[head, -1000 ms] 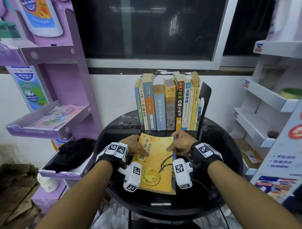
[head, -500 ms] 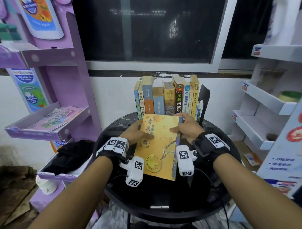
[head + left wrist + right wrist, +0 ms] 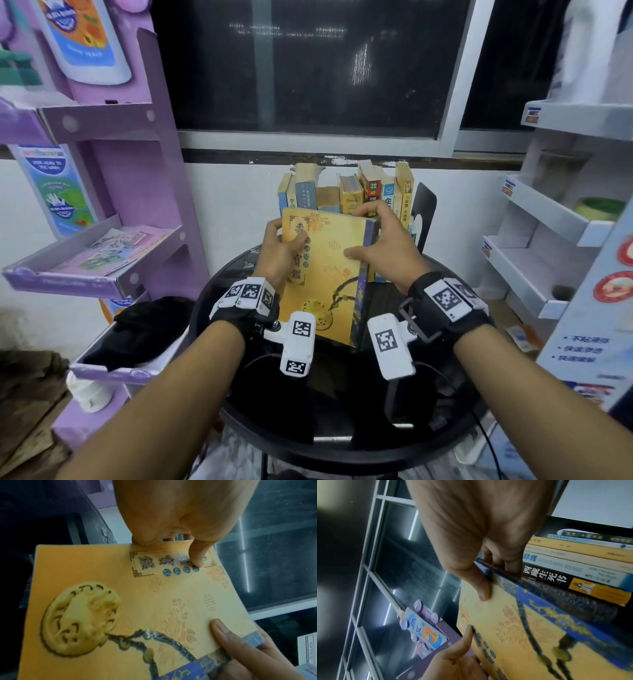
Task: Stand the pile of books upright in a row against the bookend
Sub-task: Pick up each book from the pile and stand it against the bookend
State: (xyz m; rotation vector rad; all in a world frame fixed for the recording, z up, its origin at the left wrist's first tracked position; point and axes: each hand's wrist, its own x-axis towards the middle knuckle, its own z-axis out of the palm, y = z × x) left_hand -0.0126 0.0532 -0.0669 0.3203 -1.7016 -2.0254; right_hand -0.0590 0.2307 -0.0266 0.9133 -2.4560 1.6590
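Note:
A yellow book (image 3: 325, 274) with a blue spine is held tilted up off the round black table (image 3: 342, 421), cover facing me. My left hand (image 3: 279, 246) grips its left edge, thumb on the cover (image 3: 197, 559). My right hand (image 3: 380, 243) grips the spine side, thumb on the cover (image 3: 482, 592) and fingers behind. Behind it several books (image 3: 346, 195) stand upright in a row, against a black bookend (image 3: 424, 212) at their right. The lower parts of those books are hidden by the yellow book.
A purple display rack (image 3: 113, 192) with a leaflet tray stands at the left, close to the table. White shelves (image 3: 548, 240) stand at the right. A dark window (image 3: 308, 68) and white wall lie behind the row. A black bundle (image 3: 144, 325) sits low on the left.
The yellow book lay flat on the table; both hands have lifted it and tipped it up toward the row of standing books.

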